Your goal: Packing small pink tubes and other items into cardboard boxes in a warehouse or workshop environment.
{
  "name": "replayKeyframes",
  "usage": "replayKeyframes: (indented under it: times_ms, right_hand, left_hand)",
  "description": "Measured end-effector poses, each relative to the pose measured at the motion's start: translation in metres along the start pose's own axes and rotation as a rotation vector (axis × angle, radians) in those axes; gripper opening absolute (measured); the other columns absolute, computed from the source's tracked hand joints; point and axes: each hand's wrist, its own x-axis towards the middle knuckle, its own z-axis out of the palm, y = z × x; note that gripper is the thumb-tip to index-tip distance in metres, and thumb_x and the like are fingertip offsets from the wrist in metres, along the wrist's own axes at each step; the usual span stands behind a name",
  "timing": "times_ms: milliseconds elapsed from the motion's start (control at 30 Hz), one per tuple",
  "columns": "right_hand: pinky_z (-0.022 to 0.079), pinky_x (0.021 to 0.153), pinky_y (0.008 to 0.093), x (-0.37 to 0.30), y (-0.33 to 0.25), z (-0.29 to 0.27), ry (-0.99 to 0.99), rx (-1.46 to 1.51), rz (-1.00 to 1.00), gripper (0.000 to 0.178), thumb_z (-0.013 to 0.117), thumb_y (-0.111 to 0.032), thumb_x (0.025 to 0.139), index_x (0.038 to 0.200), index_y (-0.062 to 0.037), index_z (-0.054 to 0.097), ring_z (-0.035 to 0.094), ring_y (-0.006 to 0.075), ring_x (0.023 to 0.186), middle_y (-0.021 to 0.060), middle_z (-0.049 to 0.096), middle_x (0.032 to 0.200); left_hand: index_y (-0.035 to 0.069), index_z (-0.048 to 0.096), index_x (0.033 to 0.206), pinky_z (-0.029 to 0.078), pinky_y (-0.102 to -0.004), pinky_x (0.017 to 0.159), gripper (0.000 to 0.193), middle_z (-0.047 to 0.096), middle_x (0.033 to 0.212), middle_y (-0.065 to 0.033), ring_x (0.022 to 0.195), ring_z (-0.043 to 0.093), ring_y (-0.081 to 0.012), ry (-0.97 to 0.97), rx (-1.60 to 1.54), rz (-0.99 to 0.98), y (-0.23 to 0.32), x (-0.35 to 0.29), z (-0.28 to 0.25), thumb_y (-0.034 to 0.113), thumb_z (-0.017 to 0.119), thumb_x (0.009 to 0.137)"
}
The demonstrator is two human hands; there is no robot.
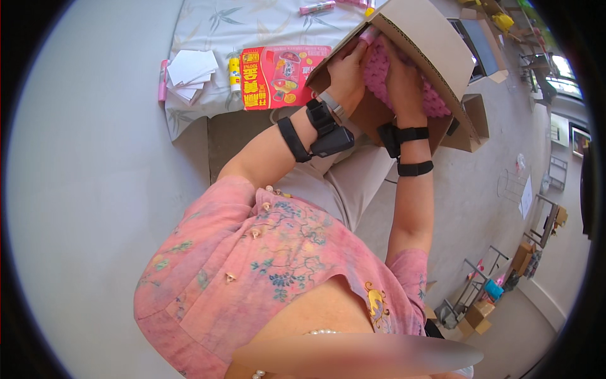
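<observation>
Reaching with both hands into the tilted brown box (439, 41), just beside the right part of the cloth-covered table (221, 95). With the left hand (347, 76), pinching a pink tube (368, 35) between thumb and bent fingers, closed closely around it. Holding this tube just inside the mouth of the box, near its upper edge and beside the pink wrap (377, 72). With the right hand (404, 82), touching the same wrap inside the box. Cannot tell the opening of the right fingers, nor a firm grip on the wrap, because of shadow and overlap.

On the table, can see from left to right: another pink tube (163, 81) at the edge, white cards (192, 68) in a loose pile, a yellow glue stick (235, 74), and a red packet (278, 76), lying flat near the corner of the box. Farther back, can see one more pink tube (317, 7).

Wearing black straps (414, 169) on both forearms, a silver band (331, 106) at the left wrist, a pink flowered shirt (284, 252) and pale trousers (363, 180). Past the right wrist, can see a second box (476, 117) above the grey floor (467, 202).
</observation>
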Motion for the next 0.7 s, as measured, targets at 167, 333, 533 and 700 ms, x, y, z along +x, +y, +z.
replayKeyframes:
  times_ms: [167,333,533,700]
  right_hand:
    - [0.053,0.082,0.0535,-0.002,-0.001,-0.007,-0.095,-0.009,0.065,0.066,0.051,0.002,0.088,0.147,-0.0280,0.048,0.065,0.0444,0.101,0.0250,0.064,0.119]
    - [0.054,0.080,0.0541,-0.003,-0.003,-0.010,-0.063,0.034,0.035,0.071,0.051,0.003,0.086,0.149,-0.0291,0.045,0.065,0.0434,0.101,0.0242,0.063,0.122]
    - [0.055,0.075,0.0495,-0.008,-0.021,-0.010,-0.206,-0.033,0.209,0.073,0.054,0.002,0.086,0.151,-0.0291,0.041,0.068,0.0397,0.095,0.0221,0.067,0.114]
    - [0.055,0.075,0.0440,-0.052,-0.008,-0.010,-0.050,0.030,0.309,0.053,0.056,-0.004,0.092,0.142,-0.0215,0.052,0.069,0.0373,0.092,0.0184,0.069,0.108]
  left_hand:
    - [-0.003,0.062,0.121,0.054,-0.0321,0.100,0.026,0.063,0.121,-0.0120,0.110,0.064,-0.0219,0.059,-0.126,-0.027,-0.009,0.008,0.015,0.002,0.064,0.095]
    - [0.011,0.068,0.104,0.051,-0.0248,0.074,0.011,0.068,0.099,-0.0018,0.086,0.061,-0.0118,0.099,-0.064,-0.224,-0.020,0.030,0.011,0.014,0.070,0.094]
    - [0.013,0.066,0.093,0.048,-0.0271,0.063,0.009,0.066,0.086,0.0003,0.071,0.059,-0.0118,0.144,-0.085,-0.262,-0.024,0.045,-0.009,0.021,0.070,0.093]
    - [0.007,0.067,0.094,0.052,-0.0321,0.068,0.010,0.066,0.087,-0.0010,0.075,0.063,-0.0160,0.121,0.315,-0.244,-0.011,0.000,0.008,0.011,0.061,0.089]
